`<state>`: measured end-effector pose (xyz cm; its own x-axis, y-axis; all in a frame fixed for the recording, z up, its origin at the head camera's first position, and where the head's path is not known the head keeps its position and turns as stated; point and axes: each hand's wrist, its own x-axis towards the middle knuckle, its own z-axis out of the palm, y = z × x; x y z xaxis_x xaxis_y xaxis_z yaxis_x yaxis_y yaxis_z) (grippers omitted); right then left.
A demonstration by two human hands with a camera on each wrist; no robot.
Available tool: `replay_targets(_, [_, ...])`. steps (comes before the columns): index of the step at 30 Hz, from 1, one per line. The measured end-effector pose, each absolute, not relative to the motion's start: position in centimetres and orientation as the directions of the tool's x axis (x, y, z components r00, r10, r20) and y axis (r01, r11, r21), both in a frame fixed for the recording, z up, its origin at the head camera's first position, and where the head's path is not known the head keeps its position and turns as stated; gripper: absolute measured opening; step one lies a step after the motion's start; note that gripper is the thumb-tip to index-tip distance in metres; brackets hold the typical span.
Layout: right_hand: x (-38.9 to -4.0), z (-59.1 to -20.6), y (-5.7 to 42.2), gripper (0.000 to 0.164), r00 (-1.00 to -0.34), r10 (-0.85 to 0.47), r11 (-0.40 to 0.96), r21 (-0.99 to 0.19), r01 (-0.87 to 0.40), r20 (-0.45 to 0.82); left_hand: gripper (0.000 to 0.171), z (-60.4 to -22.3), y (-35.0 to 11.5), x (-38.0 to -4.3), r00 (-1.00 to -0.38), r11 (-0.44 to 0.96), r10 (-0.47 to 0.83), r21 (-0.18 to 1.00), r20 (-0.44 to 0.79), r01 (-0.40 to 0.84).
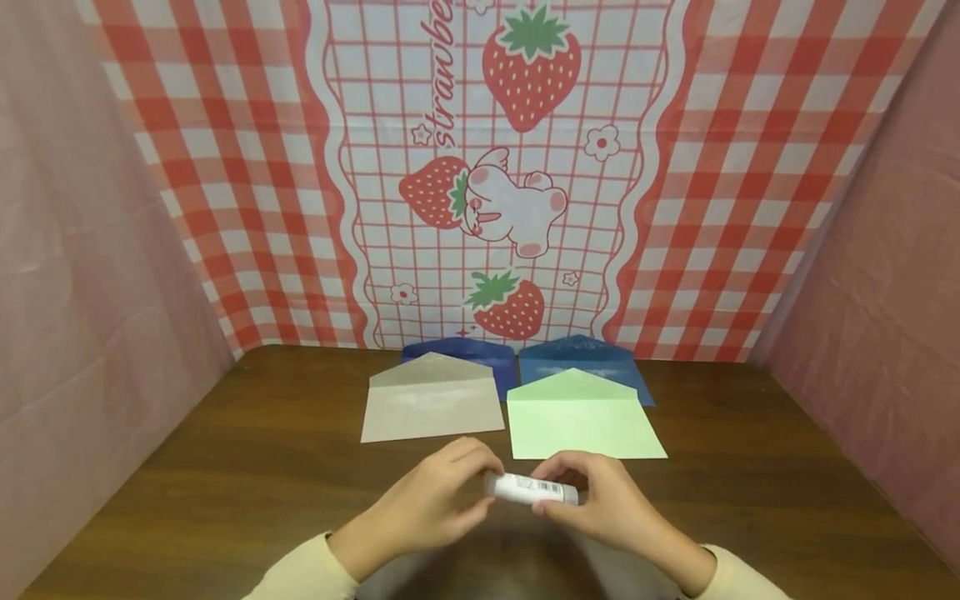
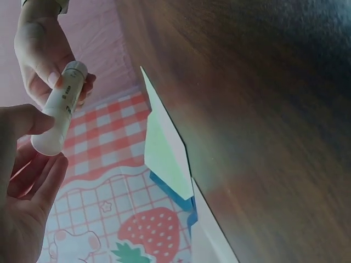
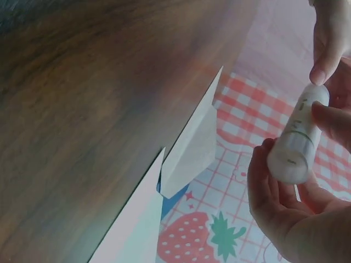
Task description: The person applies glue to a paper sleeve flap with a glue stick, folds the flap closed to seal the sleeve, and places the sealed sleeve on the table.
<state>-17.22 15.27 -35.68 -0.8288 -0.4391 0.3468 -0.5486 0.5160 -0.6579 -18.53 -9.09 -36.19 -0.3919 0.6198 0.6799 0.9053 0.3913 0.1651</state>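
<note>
Between my two hands lies a white glue stick (image 1: 517, 489), held roughly level above the table, with small print and a barcode on its side. My left hand (image 1: 431, 500) pinches its left end between thumb and fingers. Around its right part, thumb in front and fingers behind, my right hand (image 1: 611, 504) grips it. In the left wrist view the glue stick (image 2: 63, 107) slants between both hands. The right wrist view shows one round end of the glue stick (image 3: 290, 164) facing the camera.
Beyond the hands lie a beige envelope (image 1: 435, 410) and a light green envelope (image 1: 581, 429), flaps raised. Behind them are a dark blue envelope (image 1: 506, 367) and a teal blue envelope (image 1: 577, 354). A strawberry-print cloth (image 1: 495, 208) hangs at the brown table's (image 1: 225, 467) back edge.
</note>
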Motion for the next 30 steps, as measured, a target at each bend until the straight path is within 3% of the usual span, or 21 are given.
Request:
replay_targets(5, [-17.23,-35.99,15.25,0.022,-0.834,-0.409,0.483,-0.687,-0.542,0.370,0.028,-36.61,-9.18,-18.46,-0.422,0.354,0.586,0.250,0.692,0.901])
replay_targets(15, [-17.13,-36.47,15.54,0.028,-0.845,-0.456,0.303,-0.844,-0.443,0.280,0.034,-36.88,-9.31,-18.31,-0.295,0.329,0.612,0.102,0.734,0.939])
replay_targets(21, [-17.19,-36.21,15.60,0.029,-0.871,-0.451,0.272,-0.899,-0.343,0.196,0.041,-36.58,-9.32,-18.48,-0.204,0.315,0.663,-0.022,0.721,0.949])
replay_targets(25, [-17.11,-36.13,15.51,0.034,-0.894,-0.436,0.270,-0.933,-0.240,0.104,0.042,-36.57,-9.28,-18.55,-0.173,0.302,0.655,-0.045,0.735,0.952])
replay_targets(30, [-17.05,-36.04,15.60,0.037,-0.890,-0.446,0.247,-0.941,-0.230,0.100,0.039,-36.45,-9.25,-18.65,-0.140,0.249,0.620,-0.024,0.772,0.968])
